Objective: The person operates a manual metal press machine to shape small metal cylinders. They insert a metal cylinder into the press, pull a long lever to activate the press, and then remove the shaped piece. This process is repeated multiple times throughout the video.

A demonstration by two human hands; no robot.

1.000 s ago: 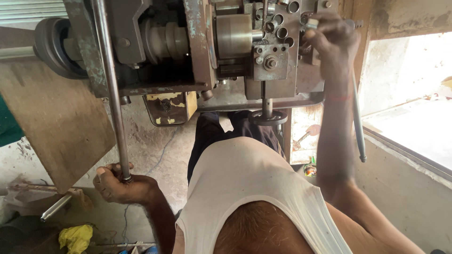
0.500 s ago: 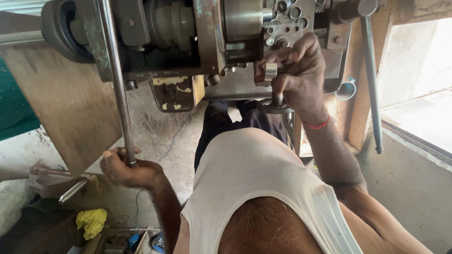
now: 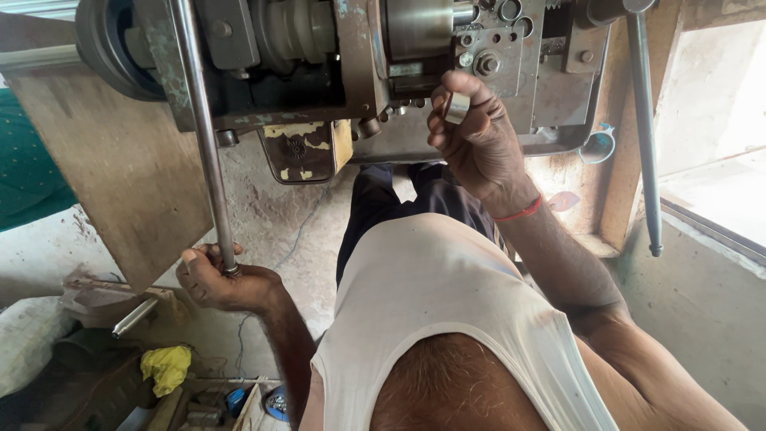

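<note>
My left hand (image 3: 223, 281) is closed around the lower end of a long steel lever rod (image 3: 203, 136) that rises to the machine (image 3: 335, 64) above. My right hand (image 3: 472, 136) is raised in front of the machine's grey metal body and pinches a small shiny metal ring (image 3: 456, 107) between thumb and fingers. A red thread circles the right wrist. The ring sits just below the machine's chuck area and a bolted block (image 3: 488, 61). My white vest fills the lower middle of the view.
A second thin steel rod (image 3: 643, 128) hangs down at the right, beside a wooden post. A brown board (image 3: 120, 168) leans at the left. A yellow cloth (image 3: 166, 367), a short pipe (image 3: 134, 316) and small clutter lie on the floor at lower left.
My right hand came down from the upper right of the machine to its front face and now shows the small metal ring. My left hand stays on the lever rod.
</note>
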